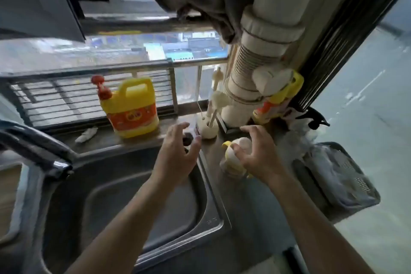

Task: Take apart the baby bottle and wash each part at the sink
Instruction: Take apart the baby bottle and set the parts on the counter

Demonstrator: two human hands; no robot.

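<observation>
Looking down through the head camera, I am holding both bare hands out over the back right corner of the sink (216, 211). My left hand (178, 151) is hovering above the basin's far rim with all 5 fingers spread and slightly bent, gripping nothing. A small dark object (188, 138) is lying just beyond its fingertips, too blurred to name.

My right hand (255, 153) is arching over the baby bottle (232, 160), fingers spread and curved, with the thumb lying beside the bottle's yellow collar (226, 144). Blur is keeping me from telling whether the thumb is touching it, and the fingers are not closing round it. The bottle is sitting on the counter just right of the sink rim, between the sink and a dark mesh basket (347, 176) holding crumpled clear plastic. I cannot tell whether it is upright or tipped.

On the sill behind, a yellow detergent jug (133, 107) with a red pump (101, 89) is standing left of my hands. A pale brush (219, 99) is leaning in a round white holder (208, 131) just beyond my left fingertips, beside a thick white pipe (251, 66). 1 more yellow bottle (278, 98) is standing behind that pipe, and a black spray trigger (313, 115) is poking out to its right. The dark faucet (37, 147) is curving in at the left edge.
</observation>
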